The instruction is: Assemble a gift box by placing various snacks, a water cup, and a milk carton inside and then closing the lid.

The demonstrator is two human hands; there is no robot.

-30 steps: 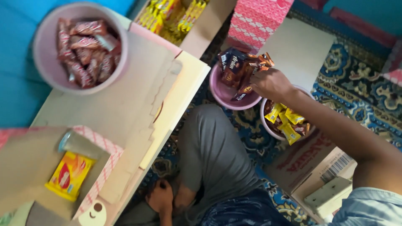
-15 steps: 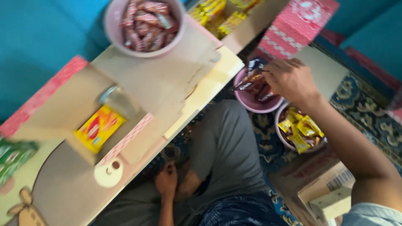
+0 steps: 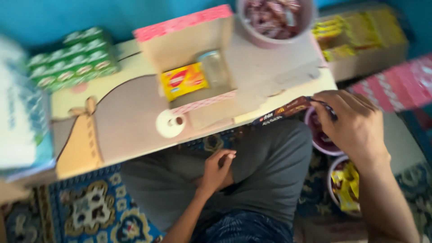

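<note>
My right hand (image 3: 353, 123) grips a dark brown snack packet (image 3: 288, 110) and holds it at the front edge of the low table (image 3: 121, 121), above a pink bowl (image 3: 315, 139) on the floor. My left hand (image 3: 218, 168) rests on my grey trouser leg, fingers loosely curled, holding nothing. An open cardboard box (image 3: 189, 49) with a pink patterned rim sits on the table. Inside it lie a yellow and red packet (image 3: 183, 81) and a clear glass jar (image 3: 215, 67).
A pink bowl of reddish wrapped sweets (image 3: 274, 18) stands at the table's far edge. Green cartons (image 3: 72, 58) are stacked at the left. A white tape roll (image 3: 170, 123) lies near the front edge. A bowl of yellow packets (image 3: 346, 186) sits on the patterned carpet.
The view has swung, so the table now lies across the frame. My right hand has lifted a dark packet out of the pink floor bowl toward the table edge. My left hand stays on my leg.
</note>
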